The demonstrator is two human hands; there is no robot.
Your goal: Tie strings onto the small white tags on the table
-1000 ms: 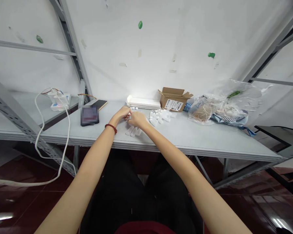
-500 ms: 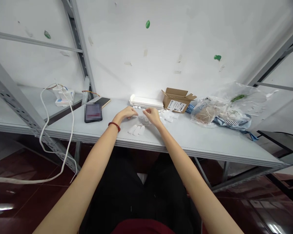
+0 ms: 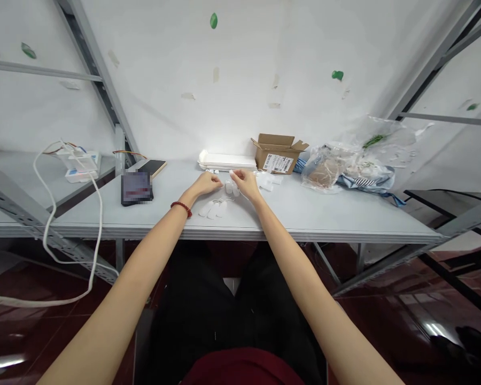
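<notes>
Both my hands rest on the grey table [image 3: 304, 214], close together near its middle. My left hand [image 3: 206, 184], with a red bead bracelet on the wrist, has its fingers curled and pinched toward a small white piece [image 3: 228, 187] that lies between the hands. My right hand [image 3: 246, 183] is also curled, its fingertips pinching at the same white piece. Three small white pieces [image 3: 213, 209] lie in a row on the table just in front of my left hand. More white pieces [image 3: 266, 181] are heaped to the right of my right hand.
A stack of white trays [image 3: 226, 160] and an open cardboard box [image 3: 278, 153] stand at the back. Clear plastic bags [image 3: 344, 166] lie at the right. A phone [image 3: 136, 188] and a notebook [image 3: 153, 168] sit at the left, beside a white cable [image 3: 98, 214] and metal rack posts [image 3: 96, 75].
My hands parted, then came close again around the white piece. The camera view shifted a little, so everything sits slightly lower left in the picture.
</notes>
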